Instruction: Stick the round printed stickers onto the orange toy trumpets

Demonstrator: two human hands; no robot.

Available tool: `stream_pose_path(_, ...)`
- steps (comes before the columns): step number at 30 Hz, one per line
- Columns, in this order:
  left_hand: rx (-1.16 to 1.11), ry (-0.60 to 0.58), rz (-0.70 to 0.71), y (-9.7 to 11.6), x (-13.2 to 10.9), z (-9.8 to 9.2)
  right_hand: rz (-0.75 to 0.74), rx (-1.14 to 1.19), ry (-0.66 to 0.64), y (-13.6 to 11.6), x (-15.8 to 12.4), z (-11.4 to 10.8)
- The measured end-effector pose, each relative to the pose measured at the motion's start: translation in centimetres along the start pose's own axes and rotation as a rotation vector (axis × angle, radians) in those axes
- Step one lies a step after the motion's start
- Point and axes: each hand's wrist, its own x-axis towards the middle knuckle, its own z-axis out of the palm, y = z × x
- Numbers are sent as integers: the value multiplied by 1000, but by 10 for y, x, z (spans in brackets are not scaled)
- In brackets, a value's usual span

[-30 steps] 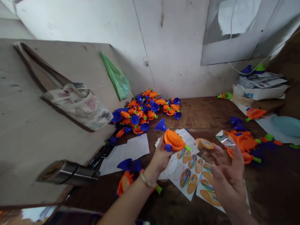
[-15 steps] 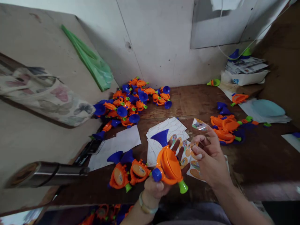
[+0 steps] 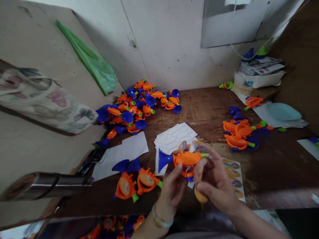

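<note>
Take the toy trumpet (image 3: 186, 158) in front of you as the centre of a clock face. Your left hand (image 3: 171, 191) has its fingers closed around the trumpet, which lies sideways above the table (image 3: 199, 108), its blue bell towards 9 o'clock and its green mouthpiece towards 3. Your right hand (image 3: 219, 186), at about 4 o'clock, has its fingers pinched on an orange sticker (image 3: 200, 196) that hangs below them; whether those fingers also touch the trumpet, you cannot tell from this view. A blurred patch behind the trumpet, at 1 o'clock, is too smeared to name.

Just beyond your right hand, at 4 o'clock, is a sticker sheet (image 3: 234, 176) with oval labels on it. Near the trumpet at 11 o'clock are sheets with oval outlines (image 3: 174, 134). At 8 o'clock you have two labelled trumpets (image 3: 136, 183) side by side on the table. A heap of trumpets (image 3: 136, 108) sits at 10 o'clock, and a smaller group of trumpets (image 3: 238, 131) at 2 o'clock.
</note>
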Motion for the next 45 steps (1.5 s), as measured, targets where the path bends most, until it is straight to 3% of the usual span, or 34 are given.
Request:
stream_pose_path(4, -169, -8, -90, 0, -7, 8, -115, -99, 391, -2, 18, -12)
stream_pose_path(7, -62, -2, 103, -3, -9, 10, -187, -197, 500, -3, 20, -8)
stream_pose_path(11, 157, -56, 372, -2, -8, 6, -226, -282, 510, -2, 16, 2)
stream_pose_path(15, 205, -132, 495, -1, -3, 6, -241, -316, 544, -2, 17, 7)
stream_pose_path(19, 238, -95, 577, -1, 1, 8, -237, -264, 561, -3, 20, 8)
stream_pose_path(29, 341, 59, 568, 7, 2, 18, -210, -278, 565, -8, 20, 7)
stream_pose_path(45, 357, 23, 567, 9, 1, 18, -214, -246, 534, -10, 20, 4)
